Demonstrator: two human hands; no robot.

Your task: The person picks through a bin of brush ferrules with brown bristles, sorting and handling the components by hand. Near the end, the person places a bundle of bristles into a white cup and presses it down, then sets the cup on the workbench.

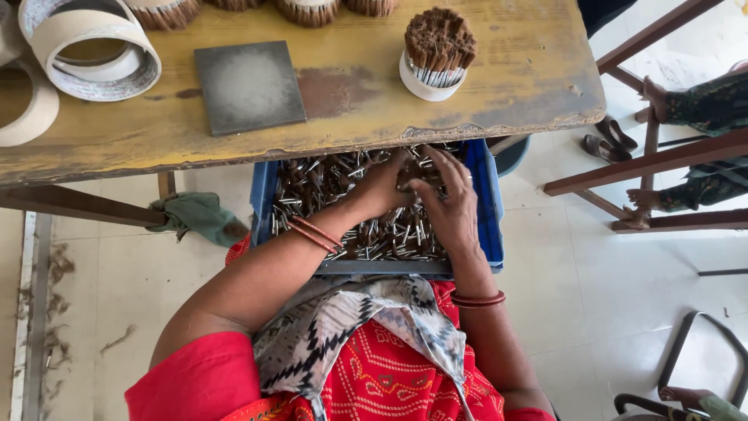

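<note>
Tape rolls (89, 47) sit on the worn yellow table (343, 117), far up and to the left of the left hand (383, 187), with a grey square tile (248, 86) nearer. That hand lies curled among the small metal-and-brown pieces (327, 183) filling the blue crate (489, 203) on the lap; whether it grips any I cannot tell. Touching it on its right, the right hand (450, 204) rests fingers-down on the same heap, grasp also unclear. Above both stands a white cup of bundled brown sticks (435, 51). Pieces could spill, I judge, if the crate tips off the knees, since it hangs partly under the table edge.
</note>
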